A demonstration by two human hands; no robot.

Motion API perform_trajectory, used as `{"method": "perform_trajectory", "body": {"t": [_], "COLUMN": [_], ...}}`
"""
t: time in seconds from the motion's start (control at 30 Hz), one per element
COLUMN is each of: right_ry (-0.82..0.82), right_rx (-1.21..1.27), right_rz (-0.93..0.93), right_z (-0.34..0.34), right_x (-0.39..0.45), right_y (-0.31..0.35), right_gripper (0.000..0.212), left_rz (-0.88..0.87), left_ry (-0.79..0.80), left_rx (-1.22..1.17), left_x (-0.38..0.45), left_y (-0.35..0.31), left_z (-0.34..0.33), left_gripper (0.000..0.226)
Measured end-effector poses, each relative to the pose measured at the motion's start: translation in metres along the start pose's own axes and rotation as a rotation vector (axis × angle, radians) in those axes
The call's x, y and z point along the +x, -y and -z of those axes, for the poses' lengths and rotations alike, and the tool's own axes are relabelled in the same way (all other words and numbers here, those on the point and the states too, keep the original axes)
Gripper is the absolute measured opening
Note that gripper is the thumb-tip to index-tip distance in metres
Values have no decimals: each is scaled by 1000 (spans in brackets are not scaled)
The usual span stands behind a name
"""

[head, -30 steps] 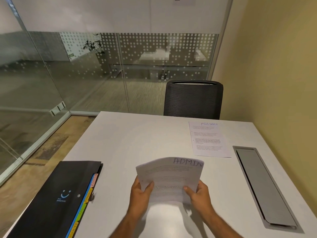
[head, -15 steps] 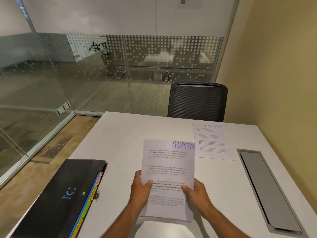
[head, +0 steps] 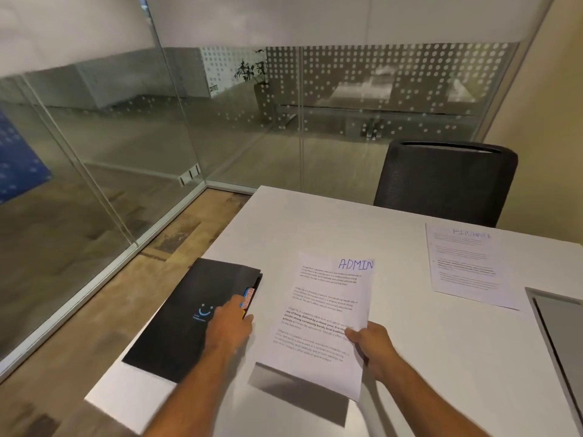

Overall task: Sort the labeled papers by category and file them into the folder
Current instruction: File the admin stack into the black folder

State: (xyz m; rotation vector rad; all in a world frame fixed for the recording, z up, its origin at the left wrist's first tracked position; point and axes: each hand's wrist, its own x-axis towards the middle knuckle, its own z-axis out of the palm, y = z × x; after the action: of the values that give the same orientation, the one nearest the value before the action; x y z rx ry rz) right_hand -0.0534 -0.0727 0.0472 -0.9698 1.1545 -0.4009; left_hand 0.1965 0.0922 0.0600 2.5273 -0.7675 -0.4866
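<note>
A white sheet headed ADMIN (head: pixel 325 313) hovers just above the table, pinched at its right edge by my right hand (head: pixel 373 345). My left hand (head: pixel 228 326) lies on the black folder (head: pixel 186 320) at the table's left edge, fingers stretched toward its coloured tabs (head: pixel 247 299). The folder is closed and has a blue smile mark on its cover. A second sheet headed FINANCE (head: pixel 467 264) lies flat at the far right of the table.
The white table (head: pixel 315 225) has a grey metal cable hatch (head: pixel 558 335) set in its right side. A dark mesh chair (head: pixel 444 181) stands at the far edge. Glass walls run along the left and back; a beige wall is on the right.
My left hand has let go of the ADMIN sheet and moved left onto the folder. The right hand alone now holds the sheet. The view has swung to the left.
</note>
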Motion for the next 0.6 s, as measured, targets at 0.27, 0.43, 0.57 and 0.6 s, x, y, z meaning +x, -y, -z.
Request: {"method": "perform_trajectory", "body": {"t": [0.27, 0.43, 0.57, 0.6], "right_ry": [-8, -17, -6, -4], "right_rx": [-44, -55, -91, -97], "right_rz": [-28, -36, -44, -43], "right_z": [-50, -66, -70, -71], "right_x": [14, 16, 20, 21], "right_y": [-12, -16, -21, -22], "right_gripper": [19, 20, 24, 25], "left_rz": [85, 113, 125, 118], "left_ry": [37, 101, 141, 140], "left_rx": [381, 391, 337, 318], "left_x": [2, 10, 10, 10], "left_y": [67, 78, 77, 78], "left_z": [17, 6, 0, -1], "left_gripper": [77, 97, 89, 85]}}
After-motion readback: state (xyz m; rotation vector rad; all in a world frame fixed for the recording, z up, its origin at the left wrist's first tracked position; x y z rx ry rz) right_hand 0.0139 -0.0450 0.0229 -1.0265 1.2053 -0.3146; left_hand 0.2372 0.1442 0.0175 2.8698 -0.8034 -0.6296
